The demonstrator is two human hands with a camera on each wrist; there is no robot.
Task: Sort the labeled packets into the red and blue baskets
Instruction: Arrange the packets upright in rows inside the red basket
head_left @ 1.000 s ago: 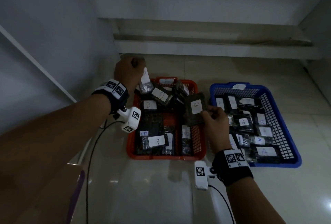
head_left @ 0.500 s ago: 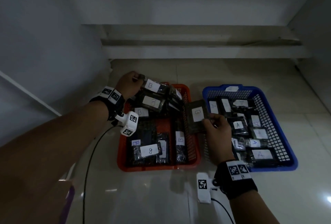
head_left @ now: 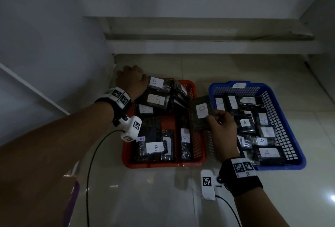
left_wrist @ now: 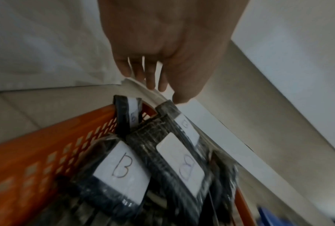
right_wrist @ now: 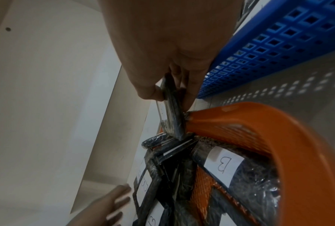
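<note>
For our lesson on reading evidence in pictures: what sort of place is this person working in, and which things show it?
Probably a bare indoor corner set up for a sorting exercise. A glossy tiled floor meets plain white walls, and a red basket and a blue basket of lettered packets sit on it.

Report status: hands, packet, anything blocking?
Right hand pinches B packet over red basket rim. Left hand open, empty, at its far corner. Nothing blocking.
</note>
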